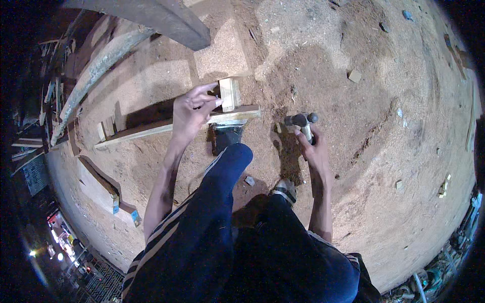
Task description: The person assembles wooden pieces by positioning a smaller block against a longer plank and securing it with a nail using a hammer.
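Note:
My right hand [316,146] is wrapped round a hammer [301,120], gripping its handle close below the dark metal head. The hammer is held over the ground to the right of the plank. My left hand [191,108] is closed in a pinch beside a small pale wooden block [228,95]. Its thumb tip is at the block's left side, and whatever is between the fingers is too small to make out. The block stands upright at the right end of a long wooden plank [151,130], with another piece of wood behind it.
My bent left knee [241,154] is close to the plank, above a dark shoe [227,136]. A thick beam [166,20] and a curved pole [96,76] cross the upper left. Wood offcuts, including a loose chip [354,76], lie on the sawdust-covered ground [384,151].

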A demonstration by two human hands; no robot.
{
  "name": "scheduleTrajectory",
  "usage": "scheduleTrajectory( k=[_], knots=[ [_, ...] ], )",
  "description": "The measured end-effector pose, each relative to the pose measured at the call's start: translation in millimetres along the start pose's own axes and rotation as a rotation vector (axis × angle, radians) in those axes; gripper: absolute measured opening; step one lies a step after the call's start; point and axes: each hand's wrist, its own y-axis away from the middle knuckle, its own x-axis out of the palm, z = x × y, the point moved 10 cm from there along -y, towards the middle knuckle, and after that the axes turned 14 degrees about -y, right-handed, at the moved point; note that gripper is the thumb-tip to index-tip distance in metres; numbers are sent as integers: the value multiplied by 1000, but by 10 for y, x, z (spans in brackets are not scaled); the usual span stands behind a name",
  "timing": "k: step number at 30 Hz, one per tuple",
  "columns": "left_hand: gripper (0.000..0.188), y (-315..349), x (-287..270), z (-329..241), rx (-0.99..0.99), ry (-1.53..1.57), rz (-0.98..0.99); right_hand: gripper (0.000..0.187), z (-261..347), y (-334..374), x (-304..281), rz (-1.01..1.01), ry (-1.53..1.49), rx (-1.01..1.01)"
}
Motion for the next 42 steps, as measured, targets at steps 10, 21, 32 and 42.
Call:
scheduleTrajectory(
  k=[10, 21, 32, 42],
  knots=[
    [16, 28, -14, 22, 139, -70, -38, 38, 88, -17, 38, 64, 37, 23],
    [16, 24, -3, 6, 217, -246, -74, 43, 175, 39, 70, 45, 61, -1],
    [16, 77, 33, -44, 193, -271, -78, 42, 127, 28, 49, 40, -9, -30],
    [10, 0, 102, -26, 241, -226, 38, 31, 1470, 226, 611, 357, 275, -288]
  ],
)
